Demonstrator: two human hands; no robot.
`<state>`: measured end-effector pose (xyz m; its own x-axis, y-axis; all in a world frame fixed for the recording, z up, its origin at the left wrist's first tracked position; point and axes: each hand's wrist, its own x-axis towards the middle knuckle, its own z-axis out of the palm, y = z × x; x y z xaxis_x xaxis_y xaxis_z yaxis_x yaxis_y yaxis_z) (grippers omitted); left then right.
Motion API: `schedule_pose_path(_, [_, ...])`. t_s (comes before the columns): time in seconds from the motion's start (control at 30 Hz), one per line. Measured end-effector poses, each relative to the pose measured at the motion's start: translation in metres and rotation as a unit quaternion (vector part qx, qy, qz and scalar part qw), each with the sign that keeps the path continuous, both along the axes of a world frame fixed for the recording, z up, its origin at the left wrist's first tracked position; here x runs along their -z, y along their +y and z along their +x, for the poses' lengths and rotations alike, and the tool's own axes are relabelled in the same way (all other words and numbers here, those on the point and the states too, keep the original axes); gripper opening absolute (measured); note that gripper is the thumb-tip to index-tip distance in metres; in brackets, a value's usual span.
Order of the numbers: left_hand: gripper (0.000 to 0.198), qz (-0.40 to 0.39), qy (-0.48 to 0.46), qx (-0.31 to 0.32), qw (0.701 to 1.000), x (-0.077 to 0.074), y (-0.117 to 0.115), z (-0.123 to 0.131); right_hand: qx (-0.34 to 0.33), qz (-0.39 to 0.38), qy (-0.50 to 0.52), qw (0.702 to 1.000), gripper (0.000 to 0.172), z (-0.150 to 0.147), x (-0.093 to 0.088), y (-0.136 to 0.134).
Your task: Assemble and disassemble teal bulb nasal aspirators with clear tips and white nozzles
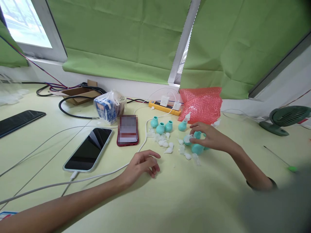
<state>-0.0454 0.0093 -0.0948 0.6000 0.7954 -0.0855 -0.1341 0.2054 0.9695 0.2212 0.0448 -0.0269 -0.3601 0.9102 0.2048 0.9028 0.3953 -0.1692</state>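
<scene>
My left hand (143, 164) rests on the table, fingers loosely bent and apart, holding nothing. My right hand (206, 137) is over a group of small teal bulbs, with its thumb and fingers around a small translucent plastic piece (189, 138) at a teal bulb (186, 141). More bulbs, such as this rounded teal one (197, 149), lie under and beside that hand, partly hidden by it. Further left stand upright open-necked teal bulbs (160, 128). One teal bulb (182, 125) has a white tip piece (187, 116) at its neck. Several loose white pieces (168, 149) are scattered between my hands.
Behind the bulbs lies a red bubble-wrap bag (201, 105) by a yellow power strip (164, 107). A charging phone (88, 150), a red-cased phone (127, 131) and a white cable (102, 175) are at left. A green fan (289, 116) stands at right.
</scene>
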Motion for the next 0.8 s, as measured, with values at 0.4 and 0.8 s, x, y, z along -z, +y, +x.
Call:
schedule_pose_path(0.4, [0.017, 0.052, 0.043, -0.004, 0.998, -0.001, -0.003, 0.002, 0.007, -0.042, 0.085, 0.995, 0.011, -0.013, -0.007, -0.009])
schedule_pose_path(0.8, [0.046, 0.123, 0.067, -0.020, 0.990, 0.003, -0.005, 0.003, -0.141, -0.219, 0.395, 0.881, 0.016, -0.078, 0.026, -0.049])
